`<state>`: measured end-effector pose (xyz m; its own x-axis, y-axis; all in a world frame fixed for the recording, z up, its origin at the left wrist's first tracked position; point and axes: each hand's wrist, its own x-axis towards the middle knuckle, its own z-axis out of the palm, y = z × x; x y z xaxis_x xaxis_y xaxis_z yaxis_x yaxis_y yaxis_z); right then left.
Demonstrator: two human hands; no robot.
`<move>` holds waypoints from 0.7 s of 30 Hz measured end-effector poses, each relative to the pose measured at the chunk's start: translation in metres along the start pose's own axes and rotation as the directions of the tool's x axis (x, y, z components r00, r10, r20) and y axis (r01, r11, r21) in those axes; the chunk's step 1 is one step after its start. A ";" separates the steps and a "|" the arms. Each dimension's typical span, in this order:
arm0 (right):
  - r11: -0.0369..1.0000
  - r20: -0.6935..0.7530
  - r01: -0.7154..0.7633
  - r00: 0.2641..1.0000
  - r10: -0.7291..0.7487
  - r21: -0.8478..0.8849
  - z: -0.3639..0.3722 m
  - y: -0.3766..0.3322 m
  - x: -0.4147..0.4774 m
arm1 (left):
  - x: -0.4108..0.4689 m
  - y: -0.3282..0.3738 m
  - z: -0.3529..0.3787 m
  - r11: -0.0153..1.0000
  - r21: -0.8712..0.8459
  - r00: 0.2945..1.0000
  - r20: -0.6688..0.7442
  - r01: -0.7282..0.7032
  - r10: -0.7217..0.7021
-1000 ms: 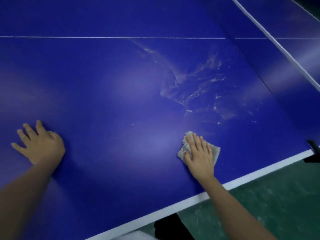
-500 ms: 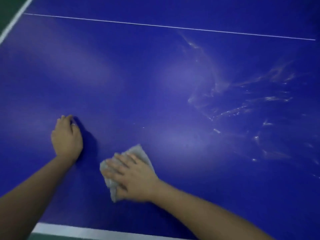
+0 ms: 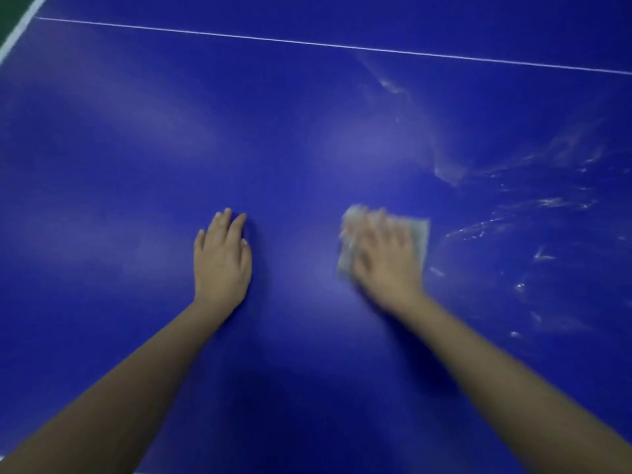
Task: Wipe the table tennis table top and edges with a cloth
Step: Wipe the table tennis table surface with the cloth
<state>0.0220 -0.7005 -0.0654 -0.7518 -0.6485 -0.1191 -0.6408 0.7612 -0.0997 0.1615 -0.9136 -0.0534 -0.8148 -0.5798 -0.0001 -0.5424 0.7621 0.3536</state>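
Blue table top (image 3: 307, 148) of a table tennis table fills almost the whole head view. A thin white line (image 3: 342, 46) crosses it from 10 o'clock towards 2 o'clock. At 11 o'clock, in the far corner, a white edge band (image 3: 20, 32) borders a sliver of green floor (image 3: 10, 12). The left hand (image 3: 222, 258) lies just left of centre, palm down on the bare surface. Its fingers are straight, close together and relaxed, pointing to 12 o'clock and grasping nothing. The right hand (image 3: 386, 265) lies just right of centre, at 3 o'clock from the left hand and apart from it, and rests on top of a pale grey cloth (image 3: 420, 234). This hand is blurred. Its fingers appear extended and laid flat over the fabric, pointing to about 11 o'clock, rather than curled round it. The cloth lies flat on the table top beneath the palm and fingers, showing past the hand on its 9 o'clock and 3 o'clock sides and beyond the fingertips at 12 o'clock. Its visible outline is a folded pad slightly wider than deep, so the long axis runs roughly from 9 to 3 o'clock, but the blur leaves its exact shape uncertain. Pale wet streaks (image 3: 547, 203) mark the surface from 1 o'clock to 4 o'clock of the cloth, the nearest lying just beside its right edge. Both bare forearms enter from the lower corners.
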 end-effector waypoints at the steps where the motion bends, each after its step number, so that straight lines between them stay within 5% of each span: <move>1: 0.986 0.026 0.165 0.986 -0.164 -0.004 0.005 -0.017 -0.034 | 0.010 0.012 0.007 1.000 -0.003 1.000 0.003 -0.026 0.026; 4: 0.889 0.106 0.453 0.882 -0.458 0.072 0.009 -0.023 -0.090 | 0.042 0.047 0.027 0.999 -0.003 0.998 0.028 -0.048 0.048; 7: 0.908 0.068 0.418 0.905 -0.419 0.025 0.000 0.013 -0.045 | 0.059 0.066 0.044 0.997 0.068 0.997 0.067 -0.033 0.028; 11: 0.999 -0.007 -0.044 0.999 0.044 -0.030 -0.018 0.092 0.056 | 0.058 0.064 0.051 0.992 0.119 0.997 0.072 -0.044 0.036; 14: 0.891 -0.056 -0.448 0.890 0.452 0.076 -0.029 0.138 0.100 | 0.058 0.064 0.052 0.990 0.134 0.997 0.063 -0.041 0.033; 16: 0.816 -0.076 -0.567 0.814 0.576 0.115 -0.027 0.127 0.108 | 0.058 0.064 0.052 0.991 0.133 0.997 0.066 -0.035 0.026; 18: 0.895 -0.096 -0.438 0.891 0.444 0.079 -0.017 0.085 0.101 | 0.058 0.064 0.052 0.991 0.131 0.997 0.071 -0.028 0.019; 21: 0.996 -0.093 0.080 0.993 -0.075 0.050 -0.006 0.017 0.077 | 0.059 0.067 0.049 0.989 0.145 0.997 0.080 -0.011 -0.001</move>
<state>-0.0478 -0.7381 -0.0701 -0.7127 -0.7012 -0.0184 -0.6904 0.7059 -0.1586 0.0673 -0.8828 -0.0754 -0.8281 -0.5556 -0.0749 -0.5575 0.8022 0.2137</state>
